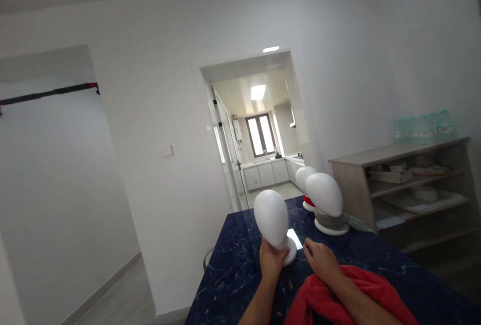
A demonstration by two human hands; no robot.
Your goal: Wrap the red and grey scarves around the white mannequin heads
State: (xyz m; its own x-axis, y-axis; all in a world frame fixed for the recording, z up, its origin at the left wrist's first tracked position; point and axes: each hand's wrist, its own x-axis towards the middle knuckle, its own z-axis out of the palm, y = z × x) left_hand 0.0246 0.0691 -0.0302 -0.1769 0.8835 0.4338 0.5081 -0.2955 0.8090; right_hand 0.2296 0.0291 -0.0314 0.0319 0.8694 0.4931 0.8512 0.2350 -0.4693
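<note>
Standing on dk marble table (233,270), white rm, kitchen doorway (259,129)

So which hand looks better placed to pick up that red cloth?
The right hand: it already rests on the red cloth, while the left hand is wrapped around the neck of the white mannequin head.

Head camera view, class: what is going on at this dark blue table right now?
A person stands at a dark blue marbled table. The left hand grips the neck of a bare white mannequin head standing on its base. The right hand rests on the table beside that base, with a red cloth draped around the forearm. Further back stand two more heads, one with a grey scarf round its neck, one with red.
</note>
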